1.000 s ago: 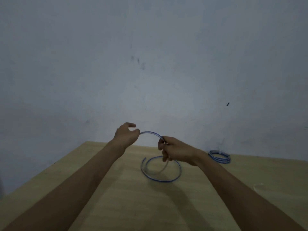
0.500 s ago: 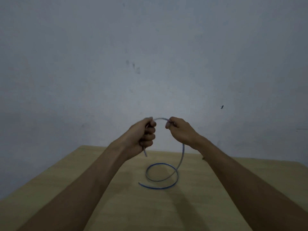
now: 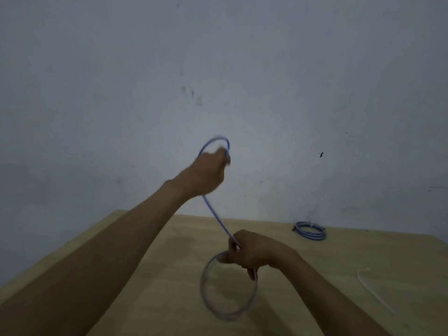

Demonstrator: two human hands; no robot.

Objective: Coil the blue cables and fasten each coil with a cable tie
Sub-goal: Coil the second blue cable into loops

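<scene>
A blue cable runs taut between my two hands. My left hand is raised in front of the wall, closed on the cable, with a small loop arching above its fingers. My right hand is lower, just above the wooden table, and pinches the cable where a blurred round loop hangs below it. A coiled blue cable with a white tie lies at the table's far right edge. A pale cable tie lies on the table to the right.
A grey wall stands right behind the table's far edge. The table's left edge runs diagonally toward me on the left.
My hands, close together at chest height, have separated: the left rose with the cable, the right dropped toward the table holding a loop. The view shifted, and the finished coil is back in sight.
</scene>
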